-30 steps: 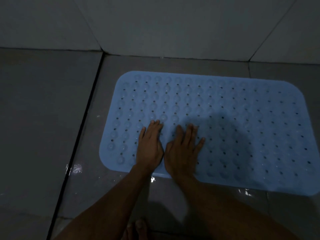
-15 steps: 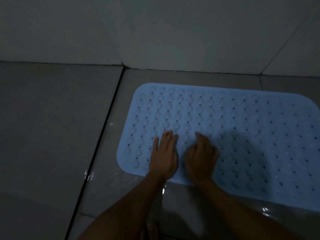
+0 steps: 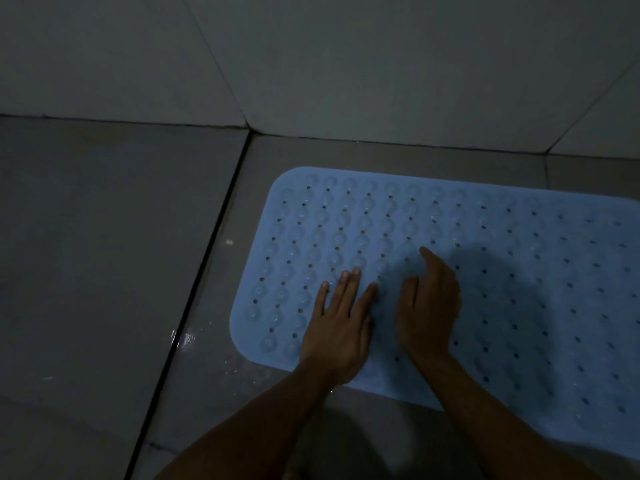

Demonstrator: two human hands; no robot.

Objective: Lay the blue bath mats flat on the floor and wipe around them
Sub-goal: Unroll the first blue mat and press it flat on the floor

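Pressing down with fingers straight, left hand (image 3: pixel 337 327) lying palm-flat on mat (image 3: pixel 502 289) near its left end, gripping nothing. Right hand (image 3: pixel 429 306) just beside it, turned partly on edge, fingers loosely together and slightly bent, holding nothing; whether touching the mat or hanging just over it, cannot tell.

Judging progress: one blue mat lying spread and seemingly flat on floor (image 3: pixel 104 271), bumps and holes showing across it, right end running out of view. Smoothing apparently finishing. Any second mat not showing, and no cloth in sight, so wiping around seemingly not yet started.

Going left to right over the room: dim grey floor tiles, dark grout line (image 3: pixel 207 265) running just left of the mat, water glinting (image 3: pixel 187 341) by the mat's near left corner, pale wall (image 3: pixel 381 64) standing close behind the far edge.
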